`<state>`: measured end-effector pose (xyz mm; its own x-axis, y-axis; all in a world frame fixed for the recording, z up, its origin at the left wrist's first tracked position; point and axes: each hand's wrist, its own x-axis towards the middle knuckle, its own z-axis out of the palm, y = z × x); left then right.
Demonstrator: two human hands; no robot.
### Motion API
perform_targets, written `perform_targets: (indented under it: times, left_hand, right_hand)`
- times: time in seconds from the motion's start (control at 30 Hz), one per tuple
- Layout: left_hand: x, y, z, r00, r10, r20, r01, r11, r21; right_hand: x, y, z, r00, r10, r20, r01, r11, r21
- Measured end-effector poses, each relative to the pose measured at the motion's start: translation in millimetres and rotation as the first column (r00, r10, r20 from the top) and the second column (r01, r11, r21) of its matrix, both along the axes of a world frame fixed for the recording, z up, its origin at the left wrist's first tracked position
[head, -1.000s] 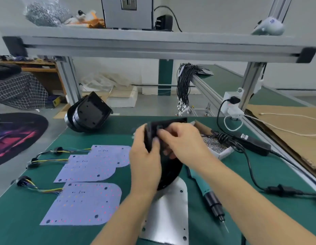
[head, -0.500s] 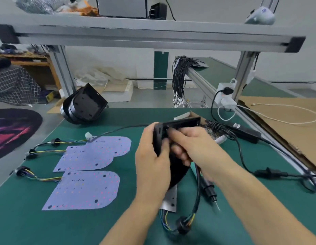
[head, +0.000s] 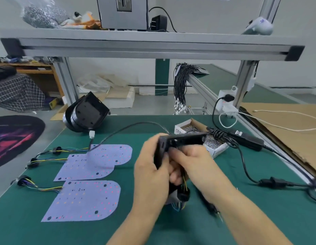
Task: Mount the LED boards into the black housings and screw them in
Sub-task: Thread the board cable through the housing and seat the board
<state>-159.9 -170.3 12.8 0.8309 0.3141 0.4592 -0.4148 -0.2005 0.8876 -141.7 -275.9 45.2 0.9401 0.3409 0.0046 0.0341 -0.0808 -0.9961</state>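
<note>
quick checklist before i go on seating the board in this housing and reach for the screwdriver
1. Housing held firm: ok, left hand and right hand both grip the black housing.
2. Board seated in it: cannot tell, hands cover it.
3. Wire harness free: ok, it hangs below the housing.
4. Screws at hand: ok, screw box sits open just behind.
5. Screwdriver reachable: ok, lying on the mat under the right forearm.
6. More boards ready: ok, LED boards lie to the left.

An electronics assembly workshop: a green-matted table (head: 47,230) under an aluminium-profile frame (head: 153,48), LED boards (head: 83,200) at 9 o'clock, a screw box (head: 215,147) and wire bundles (head: 180,85) at 1 o'clock.
</note>
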Motion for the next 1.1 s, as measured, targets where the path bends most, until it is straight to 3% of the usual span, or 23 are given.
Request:
perform_targets:
  times: [0.1,0.17,0.23,0.37,0.43,0.53,0.63,0.7,0.83,0.9,1.0,1.1]
  left_hand:
    - [4.4,5.4,5.5,0.995,0.093,-0.043,-0.098,0.986,-0.138]
    - [12.0,16.5,10.2,0.985,0.1,-0.143,-0.149,0.908,-0.391]
    - [18.7,29.4,11.5,0.976,0.083,-0.203,-0.181,0.828,-0.531]
    - [24.8,41.9,11.6,0.964,0.1,-0.244,-0.23,0.773,-0.591]
    - [25.7,39.7,10.9,0.963,0.098,-0.252,-0.237,0.755,-0.612]
    - [25.4,37.1,10.8,0.961,0.123,-0.248,-0.252,0.758,-0.602]
    - [22.6,32.2,13.0,0.966,0.134,-0.221,-0.239,0.789,-0.567]
    - [18.3,29.4,14.1,0.969,0.148,-0.198,-0.23,0.835,-0.5]
    - [4.2,26.0,13.3,0.985,0.14,-0.102,-0.167,0.925,-0.341]
    - [-0.2,25.4,15.8,0.988,0.144,-0.049,-0.152,0.95,-0.272]
    - [1.5,31.9,24.2,0.973,0.229,0.005,-0.223,0.952,-0.211]
    - [5.9,42.0,28.6,0.954,0.299,0.038,-0.291,0.947,-0.136]
  right_hand:
    - [6.5,1.8,2.2,0.999,-0.008,0.048,0.011,0.998,-0.064]
    - [-0.8,-6.8,-11.9,0.98,-0.065,0.189,0.082,0.993,-0.082]
    - [-14.3,-18.7,-30.4,0.956,-0.089,0.28,0.122,0.987,-0.104]
    - [-38.0,-27.2,-69.3,0.939,-0.043,0.341,0.144,0.951,-0.275]
    - [-44.7,-25.3,-85.3,0.946,-0.12,0.302,0.206,0.94,-0.272]
    - [-48.4,-19.2,-103.9,0.967,-0.152,0.205,0.202,0.947,-0.25]
    - [-48.5,-15.6,-105.1,0.963,-0.13,0.234,0.178,0.964,-0.197]
    - [-47.6,-17.7,-98.6,0.927,-0.231,0.297,0.259,0.964,-0.058]
    - [-45.2,-18.3,-69.3,0.893,-0.365,0.261,0.322,0.927,0.194]
    - [-45.5,-11.9,-55.0,0.911,-0.299,0.286,0.256,0.95,0.179]
    - [-43.3,0.0,-39.4,0.911,-0.165,0.377,0.186,0.982,-0.019]
    - [-33.0,4.9,-22.8,0.905,-0.169,0.389,0.212,0.975,-0.069]
